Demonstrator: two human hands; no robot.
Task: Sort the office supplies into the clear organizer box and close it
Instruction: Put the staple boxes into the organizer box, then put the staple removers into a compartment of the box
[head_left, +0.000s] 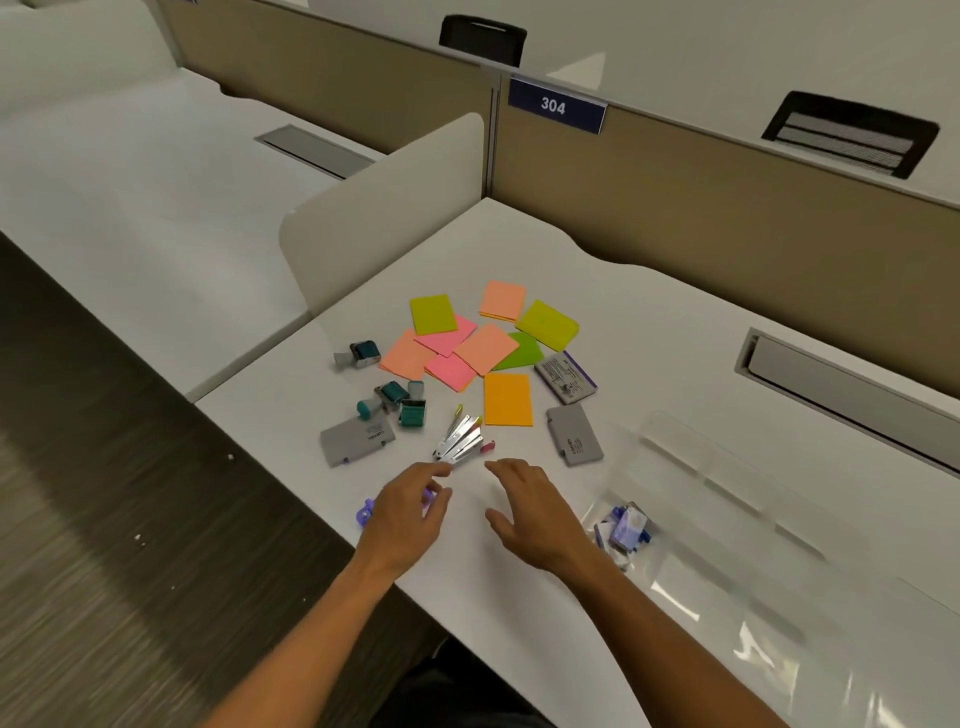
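Observation:
Several coloured sticky-note pads (485, 347) lie spread across the white desk (649, 322). Teal stamps (402, 402) and another stamp (363, 354) sit left of them. Grey cases (356, 439) (575, 435), a staple packet (566, 383) and a fan of silver staple removers (462, 439) lie nearer. The clear organizer box (727, 519) stands open at right with small purple items (626, 530) in one compartment. My left hand (408, 517) hovers over purple clips (366, 512), its fingertips near the staple removers. My right hand (530, 506) is spread above the desk, holding nothing.
A low white divider (384, 218) stands at the desk's left edge. Beige partition walls (727, 208) run behind, with a sign reading 304 (555, 106). A cable slot (831, 379) is set into the desk at the far right. Dark floor lies to the left.

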